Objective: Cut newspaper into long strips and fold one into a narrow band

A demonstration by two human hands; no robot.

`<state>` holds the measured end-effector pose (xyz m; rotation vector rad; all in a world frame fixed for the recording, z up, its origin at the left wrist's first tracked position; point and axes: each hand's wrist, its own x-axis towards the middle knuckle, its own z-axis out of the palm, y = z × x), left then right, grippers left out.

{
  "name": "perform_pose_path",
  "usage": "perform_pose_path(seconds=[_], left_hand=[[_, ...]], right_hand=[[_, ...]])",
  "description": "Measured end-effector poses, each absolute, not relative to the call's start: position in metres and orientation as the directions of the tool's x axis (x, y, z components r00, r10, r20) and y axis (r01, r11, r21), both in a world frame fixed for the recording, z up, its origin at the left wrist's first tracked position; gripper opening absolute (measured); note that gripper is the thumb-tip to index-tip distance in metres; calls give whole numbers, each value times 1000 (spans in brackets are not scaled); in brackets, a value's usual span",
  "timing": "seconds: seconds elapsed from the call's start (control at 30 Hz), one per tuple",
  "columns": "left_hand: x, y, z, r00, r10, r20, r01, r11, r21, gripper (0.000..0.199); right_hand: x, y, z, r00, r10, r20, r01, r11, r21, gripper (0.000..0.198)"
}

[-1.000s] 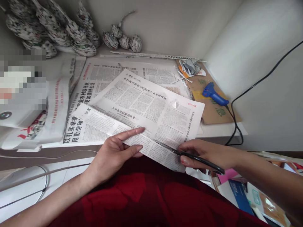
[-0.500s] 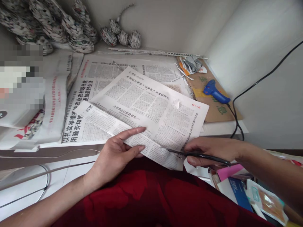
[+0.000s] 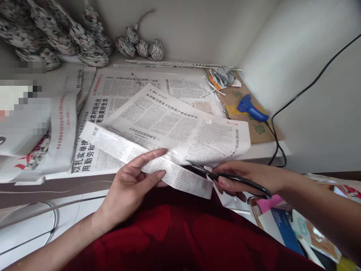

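Observation:
My left hand (image 3: 141, 178) pinches a folded newspaper sheet (image 3: 163, 113) near its front edge, thumb on the strip and forefinger stretched along the fold. In my right hand (image 3: 239, 178) is a pair of black-handled scissors (image 3: 197, 168), its blades pointing left into the paper along the fold. A long newspaper strip (image 3: 194, 180) hangs toward me below the blades, its right end separated from the larger sheet. The sheet's right side bulges upward above the scissors. Part of the scissor handles is hidden by my right fingers.
Newspapers (image 3: 93, 158) cover the white table. A blue glue gun (image 3: 252, 107) with a black cord lies on cardboard (image 3: 265, 135) at the right. Thin paper rods (image 3: 169, 64) and woven paper gourd shapes (image 3: 156, 49) stand along the wall. Packets and a blue box (image 3: 284, 226) lie lower right.
The scissors have moved left along the fold, and the cut has lengthened. The strip's right end has come apart from the sheet, whose right edge now curls up. My left hand keeps its hold.

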<state>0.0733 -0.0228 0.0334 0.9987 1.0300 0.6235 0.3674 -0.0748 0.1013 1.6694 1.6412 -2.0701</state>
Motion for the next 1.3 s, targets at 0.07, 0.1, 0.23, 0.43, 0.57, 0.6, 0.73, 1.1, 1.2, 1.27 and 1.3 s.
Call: perform_pose_path(seconds=[0.07,0.1,0.23,0.43,0.57,0.6,0.73,1.1,1.2,1.27,1.3], left_hand=[[75,-23,35,417,821,-389,-24,438,899,71],[76,-23,35,420,822,-385,-45,443,896,72],[82,-23,32,425,810,-404,-96,484,870,70],[87,-24,31,432,806,-405,-88,484,871,74],[85,-24,28,457,794,-401,-42,470,882,68],[84,-24,28,461,792,-399,-33,465,885,68],[81,-23,27,505,765,-401,18,455,890,75],[81,-24,32,465,775,-428,45,463,885,85],[81,-24,28,474,780,-408,11,458,889,83],[81,-24,26,483,782,-394,-10,455,891,81],[81,-25,25,487,781,-391,-16,455,890,80]], right_hand=[[366,-80,109,-385,617,-687,568,-429,-703,48],[365,-82,111,-369,641,-673,573,-414,-708,47],[360,-84,106,-362,672,-646,634,-331,-699,45],[347,-72,92,-392,663,-638,602,-340,-723,41],[341,-67,90,-459,633,-623,495,-400,-771,47],[340,-67,90,-464,633,-620,485,-404,-776,48],[339,-69,88,-418,660,-624,537,-375,-756,44],[336,-66,83,-382,702,-601,664,-244,-707,47],[337,-71,82,-359,709,-606,683,-242,-689,47],[338,-74,80,-371,709,-600,661,-252,-707,46],[338,-76,79,-381,706,-597,641,-264,-721,45]])
